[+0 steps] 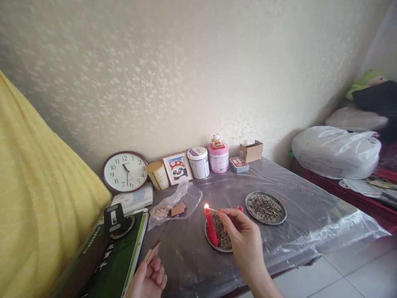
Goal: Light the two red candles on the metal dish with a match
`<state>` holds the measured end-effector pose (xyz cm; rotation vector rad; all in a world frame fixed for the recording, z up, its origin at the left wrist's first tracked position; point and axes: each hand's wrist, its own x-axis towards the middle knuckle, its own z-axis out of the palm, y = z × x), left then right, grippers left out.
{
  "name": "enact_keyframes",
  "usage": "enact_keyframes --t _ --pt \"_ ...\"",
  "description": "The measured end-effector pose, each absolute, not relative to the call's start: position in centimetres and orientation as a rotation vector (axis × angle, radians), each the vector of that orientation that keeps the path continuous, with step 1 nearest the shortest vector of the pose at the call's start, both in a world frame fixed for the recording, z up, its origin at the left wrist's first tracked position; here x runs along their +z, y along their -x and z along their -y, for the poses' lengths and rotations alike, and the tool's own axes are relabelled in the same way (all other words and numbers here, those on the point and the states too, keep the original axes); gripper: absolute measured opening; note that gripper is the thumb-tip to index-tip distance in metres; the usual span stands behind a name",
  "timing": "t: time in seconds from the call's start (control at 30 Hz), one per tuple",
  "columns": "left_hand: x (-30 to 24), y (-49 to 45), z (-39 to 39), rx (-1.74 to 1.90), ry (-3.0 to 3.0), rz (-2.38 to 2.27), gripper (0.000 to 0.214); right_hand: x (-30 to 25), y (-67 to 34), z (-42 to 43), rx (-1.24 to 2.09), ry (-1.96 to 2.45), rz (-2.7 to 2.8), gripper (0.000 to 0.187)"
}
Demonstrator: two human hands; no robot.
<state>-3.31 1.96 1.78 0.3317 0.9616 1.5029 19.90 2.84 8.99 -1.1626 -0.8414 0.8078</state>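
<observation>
My right hand (243, 238) pinches a thin lit match (212, 210), its flame touching the top of a red candle (211, 227). The candle leans on a small round metal plate (214, 243) with a dark patterned surface, on the plastic-covered table (297, 236). Another small red piece (240, 208) shows just behind my fingers. My left hand (148, 279) is at the bottom edge, fingers curled round a small matchbox (153, 251) held tilted upward.
A second round metal plate (265, 207) lies to the right. A plastic bag (175, 203) with small brown items lies left of the candle. A clock (125, 171), tins (198, 162), a framed picture (178, 167) and boxes line the wall. A green book (113, 258) sits at left.
</observation>
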Motion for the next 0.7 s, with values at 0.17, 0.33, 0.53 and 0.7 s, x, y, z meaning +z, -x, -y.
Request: enact_keyframes --t 0.17,0.33,0.53,0.7 --pt "1.8 3.3 -2.1 1.501 -0.335 -0.967 0.049 8.6 -20.3 -2.9 0.638 1.266 0.892 0.026" --pt "1.8 3.2 -2.0 1.485 -0.349 -0.960 0.050 8.6 -21.1 -2.9 0.532 1.291 0.878 0.025" --pt "1.3 3.5 -2.2 1.484 -0.351 -0.971 0.049 8.9 -22.8 -2.8 0.515 1.260 0.787 0.028" --pt "1.3 3.6 -2.2 1.467 -0.347 -0.980 0.048 9.2 -24.5 -2.7 0.474 1.328 0.756 0.029"
